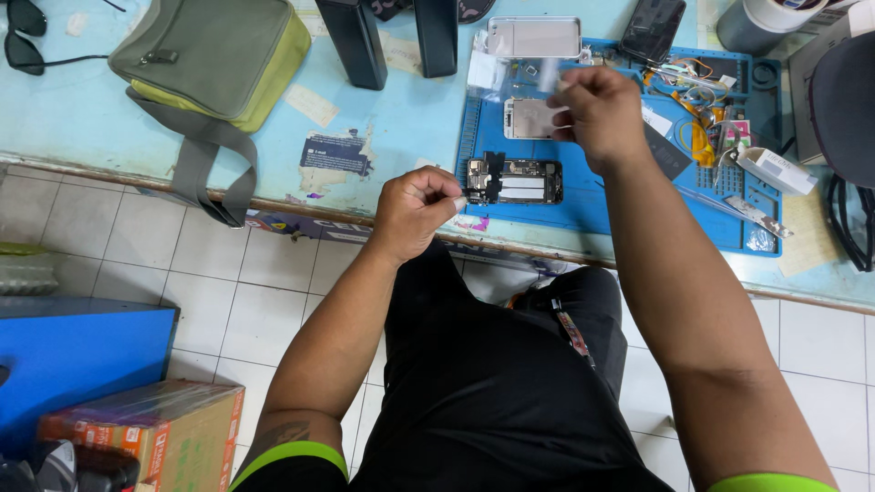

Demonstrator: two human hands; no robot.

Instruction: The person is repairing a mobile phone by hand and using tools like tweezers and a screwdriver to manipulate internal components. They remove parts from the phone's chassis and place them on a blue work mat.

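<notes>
— What's around the hands, biggest first?

— The light blue worktable point(401, 118) runs under both of them. Well off to the left of the left hand point(415, 211) sits an olive shoulder bag point(214, 55), strap hanging over the table edge. Under the right hand point(597, 114) lies a blue repair mat point(592, 214), littered on its far right side with small parts and cables.

— And the right hand itself?

— Raised above the mat, fingers bunched, thumb and fingertips pinching a small clear strip point(550, 77). It's blurred, so I can't say what kind of film it is.

— The left?

— Curled almost into a fist at the near table edge, thumb pressed against the forefinger. Something tiny and pale shows at the fingertips; I can't make it out.

— Where's the phone?

— The opened phone body point(515, 180), insides showing, lies on the mat just right of the left hand and below the right. A pale phone panel point(529, 118) lies just beyond it, beside the right hand's fingers. A silver phone back point(534, 37) is farther up, past the right hand.
</notes>
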